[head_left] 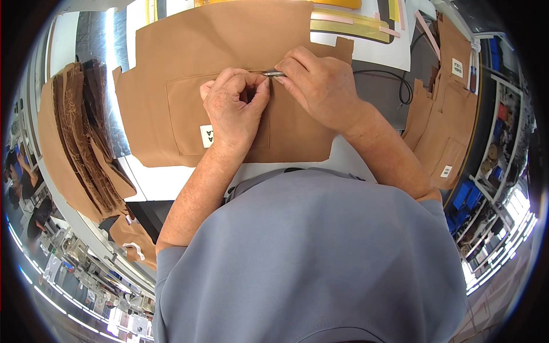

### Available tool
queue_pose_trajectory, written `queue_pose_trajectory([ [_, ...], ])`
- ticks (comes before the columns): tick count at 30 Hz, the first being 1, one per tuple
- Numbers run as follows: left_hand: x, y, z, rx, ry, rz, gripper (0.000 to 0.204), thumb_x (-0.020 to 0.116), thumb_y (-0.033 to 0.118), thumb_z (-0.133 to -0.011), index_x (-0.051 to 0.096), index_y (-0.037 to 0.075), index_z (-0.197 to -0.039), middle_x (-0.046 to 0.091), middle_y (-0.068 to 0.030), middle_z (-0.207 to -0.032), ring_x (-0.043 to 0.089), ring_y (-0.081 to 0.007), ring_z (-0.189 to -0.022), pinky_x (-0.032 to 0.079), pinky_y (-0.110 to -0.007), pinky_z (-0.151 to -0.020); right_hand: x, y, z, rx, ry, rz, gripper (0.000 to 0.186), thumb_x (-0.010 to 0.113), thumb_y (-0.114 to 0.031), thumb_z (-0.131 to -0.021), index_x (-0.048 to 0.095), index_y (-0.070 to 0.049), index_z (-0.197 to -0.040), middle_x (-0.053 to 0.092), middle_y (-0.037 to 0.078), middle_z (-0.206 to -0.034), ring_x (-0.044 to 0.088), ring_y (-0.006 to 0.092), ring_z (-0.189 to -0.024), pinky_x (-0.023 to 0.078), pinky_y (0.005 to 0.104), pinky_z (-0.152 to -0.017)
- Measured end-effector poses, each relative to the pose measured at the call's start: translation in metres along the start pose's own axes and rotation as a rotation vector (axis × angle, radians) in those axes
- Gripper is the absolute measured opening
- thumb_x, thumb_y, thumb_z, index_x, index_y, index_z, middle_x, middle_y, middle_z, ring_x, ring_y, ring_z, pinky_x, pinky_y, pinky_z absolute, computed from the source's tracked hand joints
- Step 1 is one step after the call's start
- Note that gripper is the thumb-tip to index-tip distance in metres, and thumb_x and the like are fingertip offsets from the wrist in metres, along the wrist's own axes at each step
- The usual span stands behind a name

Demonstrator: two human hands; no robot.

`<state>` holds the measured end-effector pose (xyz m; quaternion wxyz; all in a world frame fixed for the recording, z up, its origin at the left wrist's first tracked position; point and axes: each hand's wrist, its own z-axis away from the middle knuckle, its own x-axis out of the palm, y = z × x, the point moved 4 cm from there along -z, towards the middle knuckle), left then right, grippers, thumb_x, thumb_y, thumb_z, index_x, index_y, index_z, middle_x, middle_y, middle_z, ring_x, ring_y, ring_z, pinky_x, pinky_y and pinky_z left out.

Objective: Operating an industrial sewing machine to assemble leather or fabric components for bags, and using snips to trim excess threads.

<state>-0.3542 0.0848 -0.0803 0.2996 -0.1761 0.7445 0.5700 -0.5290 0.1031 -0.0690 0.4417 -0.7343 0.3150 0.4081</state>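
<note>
A brown cloth panel lies spread in front of me, with a stitched pocket patch and a white label on it. Along the patch's upper edge, my left hand pinches the cloth between thumb and forefinger. Closed around a small pointed metal tool, my right hand holds its tip close to the left fingertips at that seam. Fingers cover most of the tool, so I cannot tell whether it is tweezers or snips.
Stacked brown cloth pieces with frayed edges lie at left. More brown panels with white labels hang at right, near a black cable. A yellow-edged template lies at the back. Shelving stands beyond the table's right side.
</note>
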Motion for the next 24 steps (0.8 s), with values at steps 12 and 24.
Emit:
queue_pose_trajectory([
  [12, -0.021, -0.007, 0.012, -0.202, -0.088, 0.240, 0.008, 0.085, 0.006, -0.089, 0.081, 0.003, -0.095, 0.073, -0.0044, -0.102, 0.069, -0.0138, -0.092, 0.056, -0.029, -0.083, -0.016, 0.006, 0.012, 0.110, -0.012, -0.213, 0.020, 0.080, -0.021, -0.089, 0.071, -0.009, -0.102, 0.062, 0.004, -0.100, 0.068, 0.0231, -0.074, 0.054, 0.0357, -0.062],
  [24, -0.019, -0.003, 0.005, -0.193, -0.123, 0.264, 0.004, 0.082, 0.006, -0.091, 0.080, 0.004, -0.094, 0.074, -0.0032, -0.098, 0.066, -0.0113, -0.080, 0.056, -0.026, -0.071, -0.003, -0.011, 0.020, 0.104, -0.114, -0.279, 0.022, 0.082, -0.016, -0.087, 0.075, -0.005, -0.105, 0.063, 0.006, -0.101, 0.067, 0.0229, -0.078, 0.054, 0.0348, -0.065],
])
